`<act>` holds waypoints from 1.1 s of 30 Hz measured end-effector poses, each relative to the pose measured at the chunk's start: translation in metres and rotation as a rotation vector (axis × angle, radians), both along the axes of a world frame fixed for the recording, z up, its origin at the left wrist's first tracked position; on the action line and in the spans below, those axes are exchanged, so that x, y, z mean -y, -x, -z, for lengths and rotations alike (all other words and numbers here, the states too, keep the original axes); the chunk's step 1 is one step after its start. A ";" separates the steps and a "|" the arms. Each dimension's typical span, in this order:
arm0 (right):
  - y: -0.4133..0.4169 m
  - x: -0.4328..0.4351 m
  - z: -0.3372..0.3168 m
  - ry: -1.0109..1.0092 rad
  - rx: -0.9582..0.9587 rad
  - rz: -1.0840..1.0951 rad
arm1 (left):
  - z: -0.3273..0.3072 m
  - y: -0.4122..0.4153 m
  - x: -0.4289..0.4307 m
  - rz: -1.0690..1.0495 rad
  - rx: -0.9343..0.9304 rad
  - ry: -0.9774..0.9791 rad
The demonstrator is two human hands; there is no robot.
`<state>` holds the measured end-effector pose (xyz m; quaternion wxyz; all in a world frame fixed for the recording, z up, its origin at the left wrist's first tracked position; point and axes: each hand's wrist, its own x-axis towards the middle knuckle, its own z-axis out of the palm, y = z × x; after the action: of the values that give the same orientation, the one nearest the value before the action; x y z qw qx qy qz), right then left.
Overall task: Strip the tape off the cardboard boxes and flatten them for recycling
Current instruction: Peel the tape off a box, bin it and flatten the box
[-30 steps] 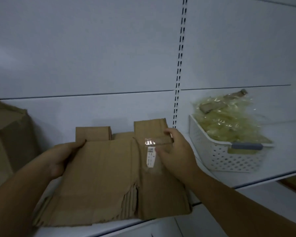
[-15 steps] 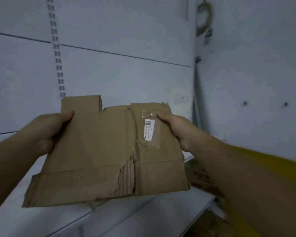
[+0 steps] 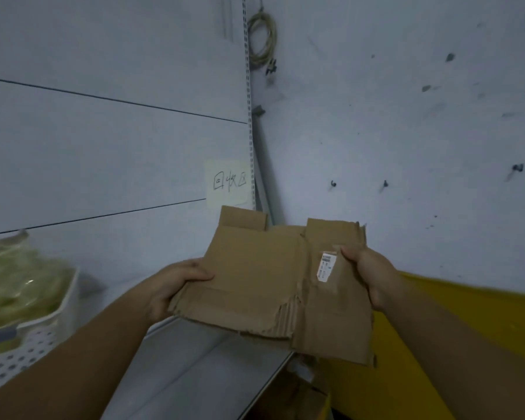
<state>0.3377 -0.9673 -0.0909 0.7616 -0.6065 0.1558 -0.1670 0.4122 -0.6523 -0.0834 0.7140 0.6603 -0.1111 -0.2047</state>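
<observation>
Head: 1 flat box (image 3: pixel 255 283) w/ 1 label (image 3: pixel 326 266), left hand (image 3: pixel 176 289), right hand (image 3: pixel 370 274)

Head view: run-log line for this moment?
flattened cardboard held up | left hand grips left edge | right hand grips right edge | label on

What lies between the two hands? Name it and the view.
The flattened cardboard box spans that stretch, held at its edges by the left hand and right hand; its white label sits near the right. Head view shows it.
</observation>
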 end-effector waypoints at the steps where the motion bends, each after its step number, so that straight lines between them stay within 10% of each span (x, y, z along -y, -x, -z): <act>1: -0.006 0.008 0.004 -0.015 0.010 0.031 | 0.003 -0.009 0.010 0.005 0.002 0.072; 11: -0.109 0.062 0.027 -0.003 0.084 0.235 | 0.032 -0.149 0.083 0.031 -0.087 0.019; 17: -0.180 0.101 0.035 -0.081 0.049 0.293 | 0.043 -0.245 0.139 -0.116 -0.156 0.369; 33: -0.343 0.221 0.088 -0.151 0.059 0.097 | 0.087 -0.351 0.287 -0.151 -0.256 0.388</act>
<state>0.6808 -1.1883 -0.1793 0.8003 -0.5340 0.1746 -0.2094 0.7635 -0.9392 -0.1704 0.8491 0.4858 -0.0071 -0.2075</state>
